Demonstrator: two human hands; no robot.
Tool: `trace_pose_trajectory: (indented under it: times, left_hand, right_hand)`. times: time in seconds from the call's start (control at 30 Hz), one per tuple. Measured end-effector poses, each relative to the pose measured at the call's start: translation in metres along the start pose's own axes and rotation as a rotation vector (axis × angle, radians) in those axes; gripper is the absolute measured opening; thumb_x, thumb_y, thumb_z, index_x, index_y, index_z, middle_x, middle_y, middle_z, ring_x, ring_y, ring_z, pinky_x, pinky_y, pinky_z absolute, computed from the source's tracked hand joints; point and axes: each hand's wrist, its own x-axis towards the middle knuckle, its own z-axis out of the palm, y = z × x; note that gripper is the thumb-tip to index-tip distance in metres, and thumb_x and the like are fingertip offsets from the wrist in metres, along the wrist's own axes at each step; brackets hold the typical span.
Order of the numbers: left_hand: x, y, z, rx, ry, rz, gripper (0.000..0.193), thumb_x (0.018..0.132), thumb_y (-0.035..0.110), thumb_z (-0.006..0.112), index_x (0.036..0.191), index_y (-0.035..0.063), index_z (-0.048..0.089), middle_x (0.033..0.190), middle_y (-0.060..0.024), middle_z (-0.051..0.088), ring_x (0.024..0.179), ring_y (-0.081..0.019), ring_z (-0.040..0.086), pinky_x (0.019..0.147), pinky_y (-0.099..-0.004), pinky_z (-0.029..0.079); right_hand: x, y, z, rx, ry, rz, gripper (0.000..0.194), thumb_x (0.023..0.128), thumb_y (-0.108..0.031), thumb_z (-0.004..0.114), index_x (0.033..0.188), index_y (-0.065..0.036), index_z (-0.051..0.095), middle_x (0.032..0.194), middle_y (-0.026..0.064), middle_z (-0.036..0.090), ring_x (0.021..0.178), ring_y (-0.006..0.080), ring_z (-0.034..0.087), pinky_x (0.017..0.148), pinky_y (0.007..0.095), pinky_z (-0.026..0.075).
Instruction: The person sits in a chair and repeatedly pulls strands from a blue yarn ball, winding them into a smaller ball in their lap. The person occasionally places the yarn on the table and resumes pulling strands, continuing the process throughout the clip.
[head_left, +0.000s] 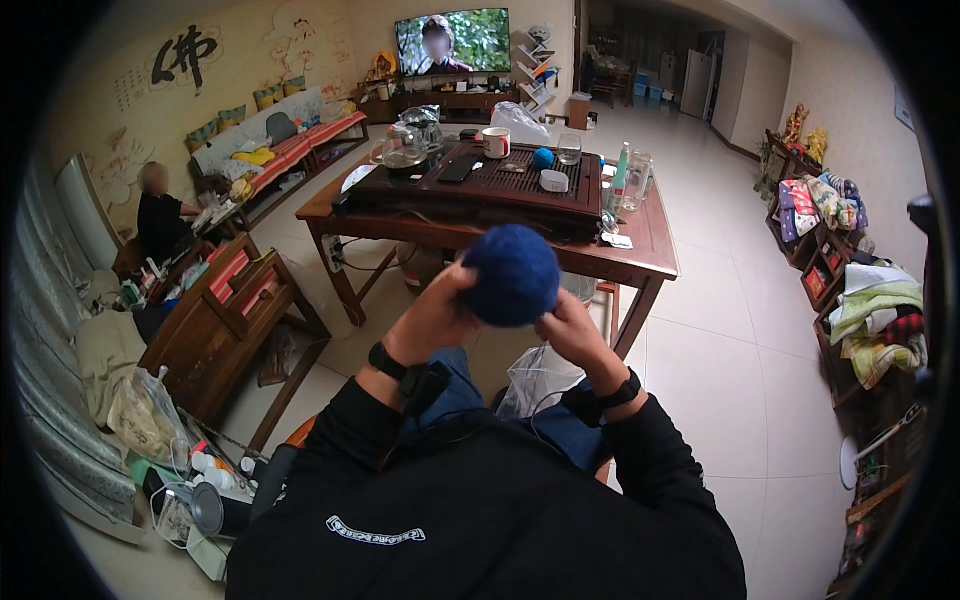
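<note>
A rounded dark blue woolly piece (512, 276) is held up in front of me, over my knees and near the table's front edge. It looks like yarn or knitwork, but blur hides the stitches. My left hand (439, 304) grips its left side, the thumb against the wool. At the lower right rim, the fingers of my right hand (576, 326) are closed on its edge. Below that hand hangs a thin dark strand (538, 361). A clear plastic bag (529, 381) lies between my legs. Both wrists wear black bands.
Ahead stands a wooden table (645, 238) with a tea tray (487, 196) bearing a mug (496, 142), a phone (457, 169), a small blue ball (543, 158) and a drinking glass (569, 150). A wooden bench (202, 337) is at left; a person (161, 217) sits beyond it.
</note>
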Motion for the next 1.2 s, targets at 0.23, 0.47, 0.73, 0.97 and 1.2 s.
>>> trace_pose_trajectory:
  times: [0.23, 0.47, 0.73, 0.97, 1.2]
  left_hand:
    - [0.007, 0.006, 0.001, 0.772, 0.349, 0.320, 0.078, 0.079, 0.024, 0.079, 0.146, 0.0047, 0.044, 0.134, -0.0159, 0.059, 0.121, -0.0288, 0.062, 0.105, -0.0402, 0.050]
    - [-0.003, 0.013, 0.007, 1.197, 0.047, -0.044, 0.081, 0.065, 0.025, 0.076, 0.141, 0.0073, 0.052, 0.129, -0.0172, 0.060, 0.118, -0.0317, 0.062, 0.104, -0.0402, 0.050]
    - [0.000, 0.010, 0.012, 0.542, -0.226, -0.260, 0.098, 0.071, 0.047, 0.078, 0.150, 0.0015, 0.042, 0.140, -0.0156, 0.055, 0.127, -0.0284, 0.058, 0.110, -0.0419, 0.046]
    - [-0.007, 0.013, 0.016, 0.222, 0.075, 0.113, 0.087, 0.085, 0.038, 0.072, 0.154, 0.0009, 0.034, 0.141, -0.0141, 0.054, 0.130, -0.0242, 0.056, 0.112, -0.0400, 0.045]
    - [-0.003, 0.018, 0.003, 0.854, 0.421, 0.392, 0.081, 0.078, 0.028, 0.076, 0.147, 0.0044, 0.042, 0.137, -0.0167, 0.056, 0.125, -0.0288, 0.058, 0.108, -0.0417, 0.047]
  right_hand:
    - [-0.025, -0.029, 0.002, -0.200, -0.556, -0.218, 0.033, 0.102, -0.027, 0.067, 0.123, -0.001, 0.061, 0.078, 0.0042, 0.064, 0.071, 0.0132, 0.061, 0.067, 0.0309, 0.051]
    - [-0.036, -0.048, -0.022, -0.120, -0.224, -0.349, 0.021, 0.096, -0.022, 0.076, 0.098, -0.001, 0.071, 0.077, 0.0019, 0.065, 0.070, 0.0083, 0.059, 0.062, 0.0249, 0.048]
    - [-0.011, -0.018, -0.018, 0.119, 0.022, -0.379, 0.019, 0.102, -0.019, 0.068, 0.109, -0.002, 0.066, 0.091, 0.0014, 0.065, 0.082, 0.0065, 0.058, 0.072, 0.0213, 0.049]
    - [-0.008, -0.005, 0.002, 0.094, -0.107, -0.077, 0.030, 0.106, -0.024, 0.060, 0.127, -0.003, 0.053, 0.095, 0.0040, 0.063, 0.082, 0.0114, 0.064, 0.076, 0.0278, 0.055]
    - [-0.024, -0.029, 0.007, -0.165, -0.565, -0.257, 0.034, 0.104, -0.027, 0.065, 0.125, -0.001, 0.058, 0.085, 0.0035, 0.064, 0.079, 0.0139, 0.066, 0.071, 0.0307, 0.054]
